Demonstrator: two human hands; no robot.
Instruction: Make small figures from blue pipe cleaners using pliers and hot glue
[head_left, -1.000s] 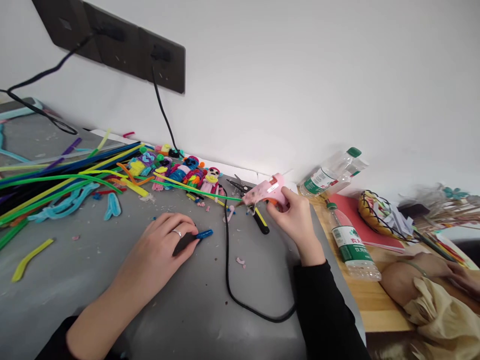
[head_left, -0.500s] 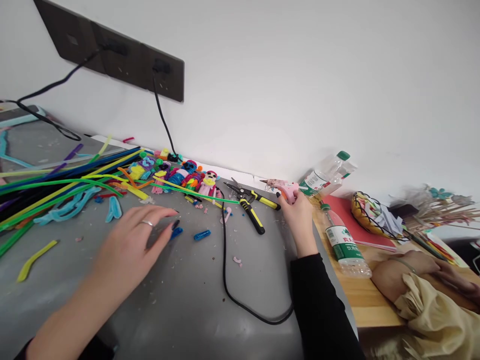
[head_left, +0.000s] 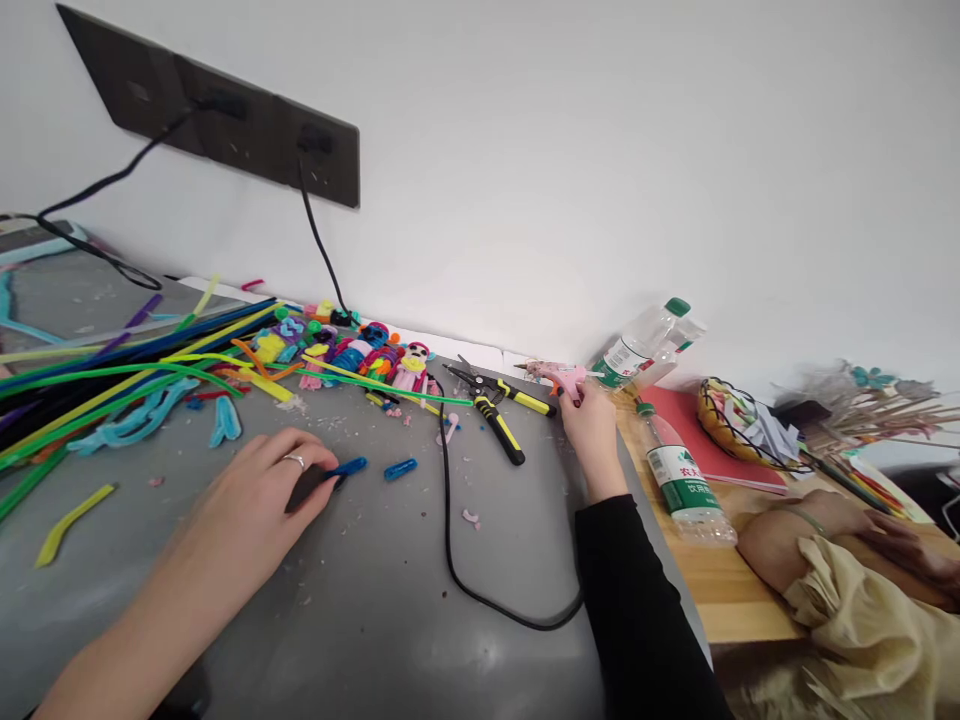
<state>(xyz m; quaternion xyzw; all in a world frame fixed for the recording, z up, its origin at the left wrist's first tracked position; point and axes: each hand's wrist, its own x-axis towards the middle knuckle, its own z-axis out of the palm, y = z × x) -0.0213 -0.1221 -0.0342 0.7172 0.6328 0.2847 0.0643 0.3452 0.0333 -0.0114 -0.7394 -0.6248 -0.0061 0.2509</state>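
Note:
My left hand (head_left: 262,490), a ring on one finger, is closed in a pinch over the grey table. Between its fingertips is one end of a short blue folded pipe cleaner (head_left: 351,467); a dark patch inside the grip is hard to make out. A second short blue pipe-cleaner piece (head_left: 400,469) lies just to the right. My right hand (head_left: 594,435) is wrapped round the handle of a pink hot glue gun (head_left: 564,379), its nozzle pointing left. Black-and-yellow pliers (head_left: 496,412) lie open to the left of that hand.
Long coloured pipe cleaners (head_left: 135,370) and small pipe-cleaner dolls (head_left: 379,355) line the wall side. A black cord (head_left: 448,520) loops across the table (head_left: 390,620). Right: water bottles (head_left: 686,480), a red folder (head_left: 682,430), a basket (head_left: 712,420) and another person's arm (head_left: 795,535).
My left hand has closed its fingers on the blue pipe-cleaner piece, which lay on the table before. The right hand stays on the glue gun. The view has shifted slightly.

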